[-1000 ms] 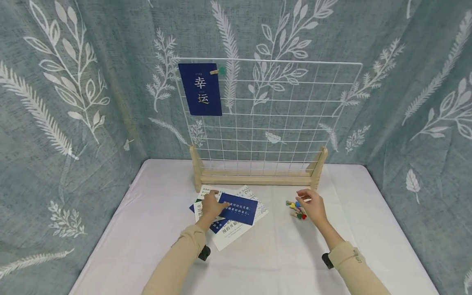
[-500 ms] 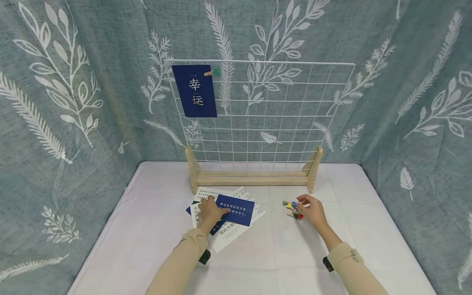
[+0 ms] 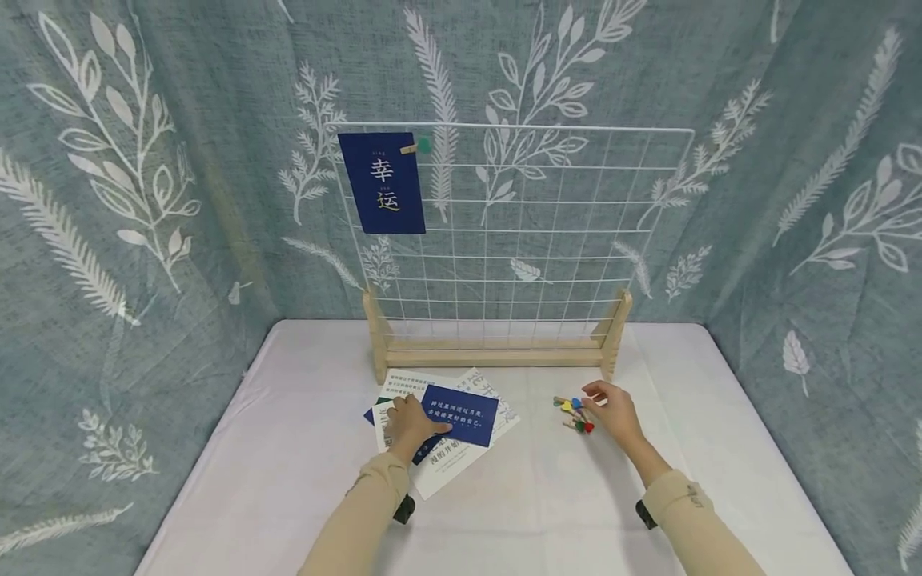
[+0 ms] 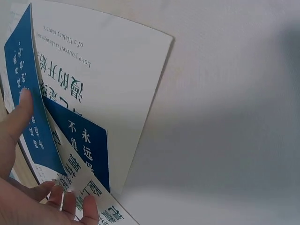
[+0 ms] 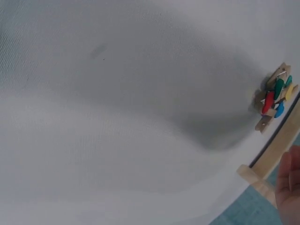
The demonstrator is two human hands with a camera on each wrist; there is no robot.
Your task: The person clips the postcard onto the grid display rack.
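My left hand is over a loose pile of printed cards. Its thumb lies on the face of the top dark-blue card, and the curled fingers are at that card's left side. In the left wrist view this blue card stands tilted over a white card and a second blue card. The right hand hovers with bent fingers beside small wooden clips with coloured hearts; nothing shows between its fingers. At the right wrist view's edge, the hand is partly cut off.
A white wire grid in a wooden stand rises behind the cards. One blue card hangs at its upper left from a clip. White cloth covers the table; patterned curtain surrounds it.
My left hand has drawn back slightly, its thumb sliding toward the blue card's near edge and its fingers bending more. The right hand has barely moved by the clips. The head view has shifted slightly.
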